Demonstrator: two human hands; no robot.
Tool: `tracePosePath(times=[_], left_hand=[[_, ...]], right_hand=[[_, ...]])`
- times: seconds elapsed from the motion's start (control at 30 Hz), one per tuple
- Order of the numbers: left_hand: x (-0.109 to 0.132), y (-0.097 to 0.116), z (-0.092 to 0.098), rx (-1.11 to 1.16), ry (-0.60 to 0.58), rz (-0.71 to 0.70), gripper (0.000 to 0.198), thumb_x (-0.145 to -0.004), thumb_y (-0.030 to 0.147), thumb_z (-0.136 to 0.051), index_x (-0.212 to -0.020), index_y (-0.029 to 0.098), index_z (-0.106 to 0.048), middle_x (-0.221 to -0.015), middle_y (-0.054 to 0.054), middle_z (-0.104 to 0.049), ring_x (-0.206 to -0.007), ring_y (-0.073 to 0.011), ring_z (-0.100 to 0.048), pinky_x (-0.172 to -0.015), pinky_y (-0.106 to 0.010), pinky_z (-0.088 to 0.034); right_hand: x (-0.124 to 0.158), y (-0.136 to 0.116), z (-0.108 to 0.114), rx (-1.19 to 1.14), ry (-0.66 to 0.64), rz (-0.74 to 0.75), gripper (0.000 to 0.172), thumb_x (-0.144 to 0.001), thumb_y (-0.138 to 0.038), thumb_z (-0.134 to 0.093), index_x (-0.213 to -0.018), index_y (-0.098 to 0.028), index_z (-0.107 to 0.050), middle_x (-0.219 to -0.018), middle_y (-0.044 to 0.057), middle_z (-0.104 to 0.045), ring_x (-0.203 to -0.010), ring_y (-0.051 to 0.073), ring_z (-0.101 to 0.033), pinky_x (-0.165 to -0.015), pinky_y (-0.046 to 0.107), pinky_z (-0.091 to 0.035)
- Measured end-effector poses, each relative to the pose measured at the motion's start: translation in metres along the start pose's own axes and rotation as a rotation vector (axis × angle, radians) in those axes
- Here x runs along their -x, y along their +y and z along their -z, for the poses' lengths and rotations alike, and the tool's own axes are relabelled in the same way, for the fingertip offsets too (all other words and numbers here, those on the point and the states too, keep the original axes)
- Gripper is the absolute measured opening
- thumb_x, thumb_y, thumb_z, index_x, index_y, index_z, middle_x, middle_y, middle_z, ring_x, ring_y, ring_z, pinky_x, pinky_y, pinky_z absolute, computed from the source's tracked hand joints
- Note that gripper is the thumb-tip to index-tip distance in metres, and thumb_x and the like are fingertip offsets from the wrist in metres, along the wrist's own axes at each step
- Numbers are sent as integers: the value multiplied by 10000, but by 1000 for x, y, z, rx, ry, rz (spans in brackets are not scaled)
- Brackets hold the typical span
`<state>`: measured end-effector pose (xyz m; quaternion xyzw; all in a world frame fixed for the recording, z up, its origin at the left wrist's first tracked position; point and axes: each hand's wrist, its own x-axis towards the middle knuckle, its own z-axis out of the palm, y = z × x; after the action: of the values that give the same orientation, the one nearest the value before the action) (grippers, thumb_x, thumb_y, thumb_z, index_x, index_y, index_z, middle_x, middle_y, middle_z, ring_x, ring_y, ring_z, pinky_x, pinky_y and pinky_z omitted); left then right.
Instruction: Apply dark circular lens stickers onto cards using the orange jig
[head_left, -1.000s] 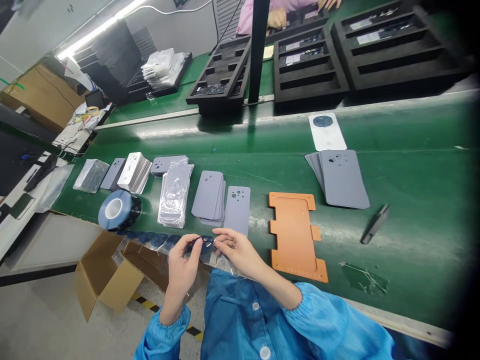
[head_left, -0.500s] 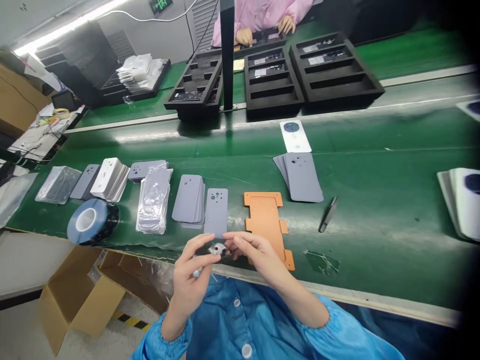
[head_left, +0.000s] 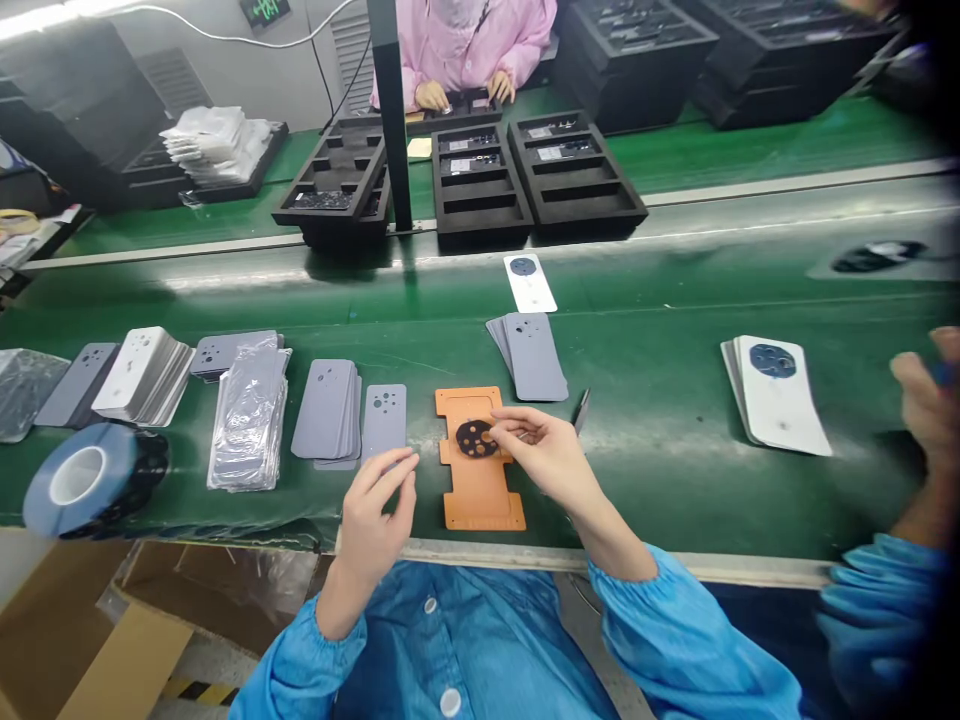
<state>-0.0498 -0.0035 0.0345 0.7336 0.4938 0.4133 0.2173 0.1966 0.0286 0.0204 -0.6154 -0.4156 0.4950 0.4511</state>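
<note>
My right hand pinches the edge of a black round disc with several holes. The disc is over the upper half of an orange fixture plate; whether it touches the plate I cannot tell. My left hand hovers left of the plate with curved fingers apart and nothing visible in them. Just beyond it lies a single grey phone back panel with camera holes. To its left is a stack of similar grey panels. Tweezers lie partly hidden behind my right hand.
Another grey stack and a white panel lie beyond the plate. White panels with dark discs sit at right, near another person's hand. A tape roll is at left. Black trays stand across the bench.
The black disc has gone from between both hands at the bench edge to over the orange plate, in my right hand. My left hand has let go. Another person's hand shows at right.
</note>
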Motion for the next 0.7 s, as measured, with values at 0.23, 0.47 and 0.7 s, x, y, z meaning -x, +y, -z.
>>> tracePosePath(times=[0.23, 0.47, 0.7], left_hand=[[-17, -2, -40, 71, -128, 326, 127, -894, 184, -598, -957, 181, -708, -865, -48, -713, -708, -142, -652, -592, -247, -479], [-36, 5, -45, 299, -144, 405, 349, -856, 265, -675, -1197, 194, -687, -1070, -88, -713, -741, -137, -634, -580, -231, -480], [-36, 11, -49, 518, -251, 604, 204, -818, 355, -731, -850, 153, -732, -716, -37, -708, -596, -132, -614, -556, -238, -484]], right_hand=[[-23, 9, -6, 18, 24, 20, 350, -750, -390, -769, -996, -146, -723, -819, 77, -761, -784, 205, -702, -789, 359, -556], [-13, -12, 2, 74, -307, 29, 400, -787, -350, -746, -1130, -146, -714, -828, 62, -765, -710, 172, -670, -673, 313, -535], [-17, -23, 11, 119, -399, 56, 427, -733, -377, -826, -1105, -180, -750, -893, 57, -761, -725, 168, -662, -678, 312, -534]])
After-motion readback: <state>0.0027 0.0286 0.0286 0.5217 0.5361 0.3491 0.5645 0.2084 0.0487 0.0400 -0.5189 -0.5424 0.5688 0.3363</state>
